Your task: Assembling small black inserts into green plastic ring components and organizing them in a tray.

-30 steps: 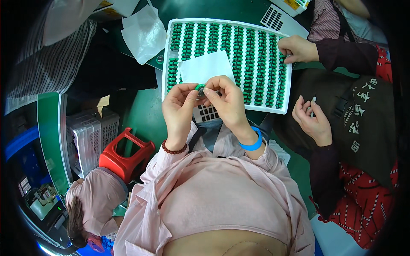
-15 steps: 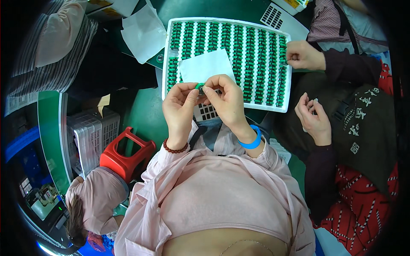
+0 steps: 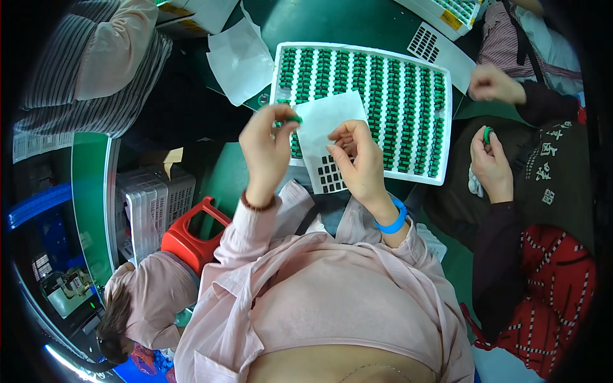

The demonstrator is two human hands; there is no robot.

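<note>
My left hand (image 3: 263, 150) is raised over the left part of a white tray (image 3: 357, 47). Its thumb and fingers pinch a small green round part (image 3: 295, 119). My right hand (image 3: 361, 159) hovers over a white sheet (image 3: 322, 118), fingers bent and thumb a little apart from the forefinger; I see nothing held in it. Small black rectangular stickers (image 3: 328, 173) in rows cover the sheet's near end, beside my right thumb. The sheet lies across the tray's near left part, hiding some of the green and black parts (image 3: 391, 105) standing in rows there.
At right, a co-worker's near hand (image 3: 491, 167) holds a green ring; their other hand (image 3: 495, 84) is above the tray's right edge. Another sticker sheet (image 3: 440, 51) and a blank white sheet (image 3: 239, 64) lie behind. A red stool (image 3: 191, 236) and plastic crates (image 3: 156, 198) stand left.
My hands have come apart, the left keeping the green part and moving up, the right shifting to the sticker sheet. The co-worker's far hand has left the tray; their near hand now shows a green ring.
</note>
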